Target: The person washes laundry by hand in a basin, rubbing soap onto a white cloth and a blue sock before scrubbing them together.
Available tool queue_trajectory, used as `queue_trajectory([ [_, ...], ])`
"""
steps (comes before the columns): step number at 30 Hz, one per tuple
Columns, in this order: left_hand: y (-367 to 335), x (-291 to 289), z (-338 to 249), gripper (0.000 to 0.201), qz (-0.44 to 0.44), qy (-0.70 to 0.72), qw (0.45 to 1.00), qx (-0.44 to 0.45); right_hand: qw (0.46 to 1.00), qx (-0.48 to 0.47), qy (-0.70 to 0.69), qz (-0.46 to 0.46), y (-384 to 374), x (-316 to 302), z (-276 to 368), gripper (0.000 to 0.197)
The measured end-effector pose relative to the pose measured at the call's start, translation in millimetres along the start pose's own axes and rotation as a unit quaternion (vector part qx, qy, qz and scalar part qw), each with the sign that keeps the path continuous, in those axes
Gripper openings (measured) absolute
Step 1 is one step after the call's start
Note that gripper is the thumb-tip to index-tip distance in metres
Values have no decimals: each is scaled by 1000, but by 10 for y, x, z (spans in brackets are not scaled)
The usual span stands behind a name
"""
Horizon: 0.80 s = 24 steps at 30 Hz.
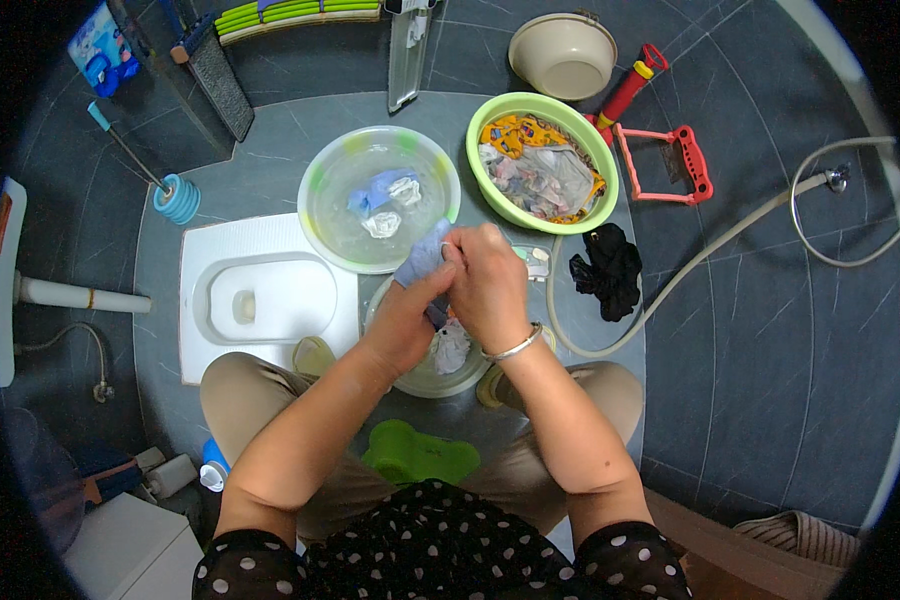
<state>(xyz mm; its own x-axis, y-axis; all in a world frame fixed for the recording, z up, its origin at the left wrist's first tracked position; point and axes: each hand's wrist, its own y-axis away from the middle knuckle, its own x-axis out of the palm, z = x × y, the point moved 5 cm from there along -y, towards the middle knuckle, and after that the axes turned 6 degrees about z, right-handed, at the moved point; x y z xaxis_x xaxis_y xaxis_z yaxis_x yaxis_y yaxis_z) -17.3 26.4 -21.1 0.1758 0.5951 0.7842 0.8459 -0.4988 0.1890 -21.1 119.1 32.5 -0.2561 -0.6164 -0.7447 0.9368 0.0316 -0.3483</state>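
Note:
In front of me both hands are closed together on a small blue-grey piece of wet-looking cloth (422, 255); its exact kind is hidden by my fingers. My left hand (402, 318) grips it with the thumb on top, and a darker end hangs below. My right hand (488, 282) makes a fist against the left one, a silver bangle on its wrist. Beneath them stands a basin (440, 385) with white cloth (452, 348) in it. Just beyond, a pale basin with green and yellow patches (315, 215) holds water, a blue cloth (378, 190) and white pieces (381, 224).
A green tub (610, 180) at the far right is full of clothes, with a beige basin (560, 62) behind it. A black bag-like bundle (610, 275) and a hose (705, 262) lie right. At left are a squat toilet (270, 235) and a blue plunger (177, 200).

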Motion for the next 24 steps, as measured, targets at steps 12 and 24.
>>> queue_trajectory([
  [12,-46,-172,-82,27,-4,51,996,-67,958,34,-255,126,289,173,231,10],
  [24,153,-33,189,26,-50,19,998,-12,999,-27,40,15,-23,31,18,17],
])
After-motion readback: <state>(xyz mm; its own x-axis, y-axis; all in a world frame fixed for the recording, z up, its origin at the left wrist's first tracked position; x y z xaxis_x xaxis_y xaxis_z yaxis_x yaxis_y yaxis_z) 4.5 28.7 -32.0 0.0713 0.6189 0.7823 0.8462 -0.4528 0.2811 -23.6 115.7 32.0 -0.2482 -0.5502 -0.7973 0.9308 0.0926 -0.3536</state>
